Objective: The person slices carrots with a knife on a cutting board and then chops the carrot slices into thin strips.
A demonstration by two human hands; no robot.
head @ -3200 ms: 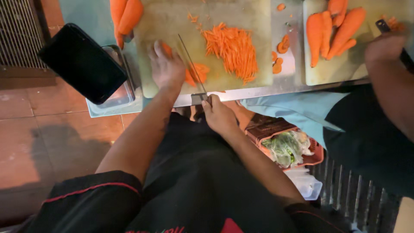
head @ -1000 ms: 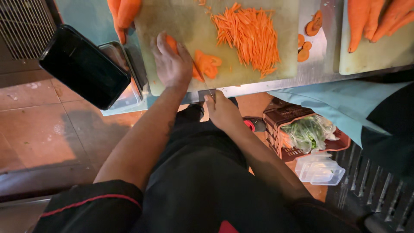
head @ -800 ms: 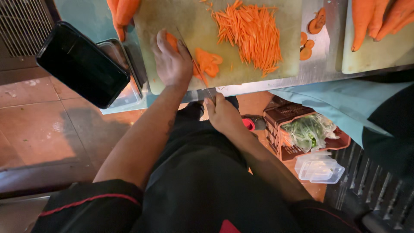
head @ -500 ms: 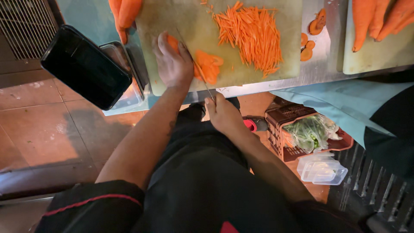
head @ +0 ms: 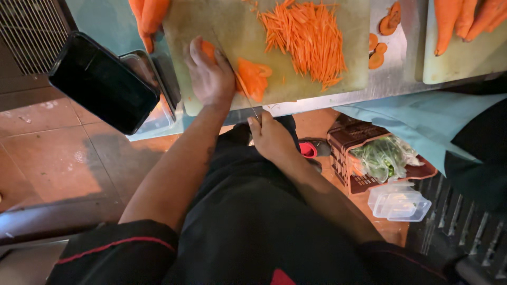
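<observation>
My left hand (head: 208,74) presses down on a piece of carrot (head: 209,50) on a pale green cutting board (head: 185,31). My right hand (head: 270,136) grips the handle of a knife (head: 244,91), whose thin blade runs across the board beside my left fingers. Flat carrot slices (head: 252,78) lie just right of the blade. A heap of thin carrot strips (head: 306,37) covers the board's far right half.
Whole carrots (head: 148,13) lie at the board's left end and on a second board (head: 465,58) at right. A black device (head: 100,82) leans over a metal tray. On the floor stand a crate of greens (head: 383,158) and clear tubs (head: 398,200).
Since the oldest frame my view has shifted, so the boards sit farther right and higher. Over the last second my left hand stays on the carrot and the knife blade works beside it.
</observation>
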